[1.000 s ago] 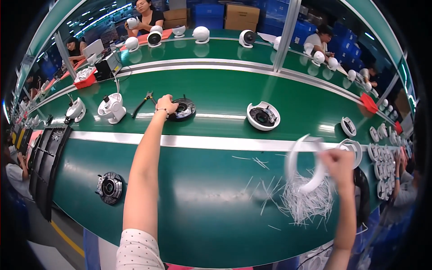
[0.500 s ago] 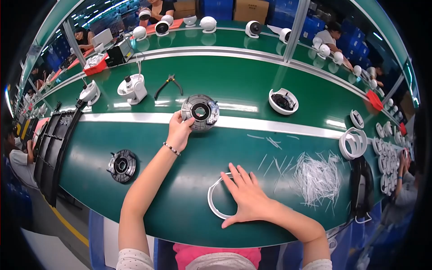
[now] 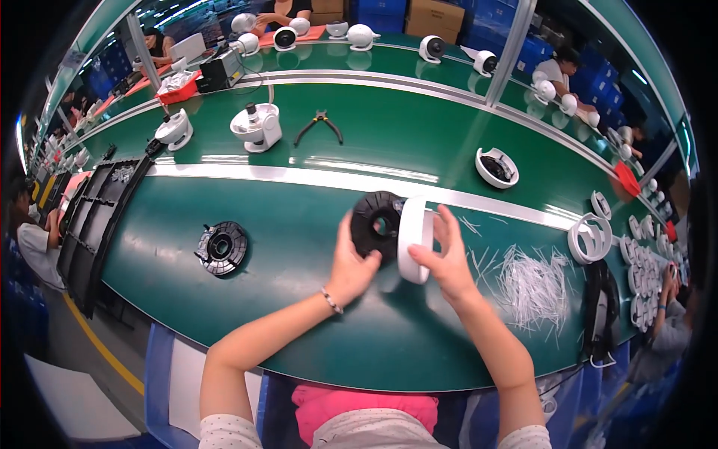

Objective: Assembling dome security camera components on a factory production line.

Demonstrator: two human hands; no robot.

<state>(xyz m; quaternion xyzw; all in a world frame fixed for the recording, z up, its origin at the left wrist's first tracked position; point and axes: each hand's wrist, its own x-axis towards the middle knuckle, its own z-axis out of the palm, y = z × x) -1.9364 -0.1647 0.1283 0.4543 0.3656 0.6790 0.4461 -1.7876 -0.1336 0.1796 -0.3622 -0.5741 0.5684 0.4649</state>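
Observation:
My left hand [image 3: 354, 260] grips a round black camera part [image 3: 367, 222] with a hole at its centre, held up above the green bench. In my right hand [image 3: 453, 263] is a white plastic ring [image 3: 412, 241], seen nearly edge-on, thumb on its near side. Ring and black part are side by side; whether they touch I cannot tell. A second round black part [image 3: 224, 248], with a small circuit board on its edge, lies on the bench to the left.
A pile of thin clear strips [image 3: 532, 288] lies on the right, near stacked white rings [image 3: 589, 239]. Pliers [image 3: 320, 127], a white camera body [image 3: 256, 129] and a white shell [image 3: 496, 168] lie beyond the metal strip. A black rack [image 3: 97, 224] edges the left side.
My right hand has lifted the white ring off the bench. My left hand has moved right and nearer with the black part, turning it, so both are now together.

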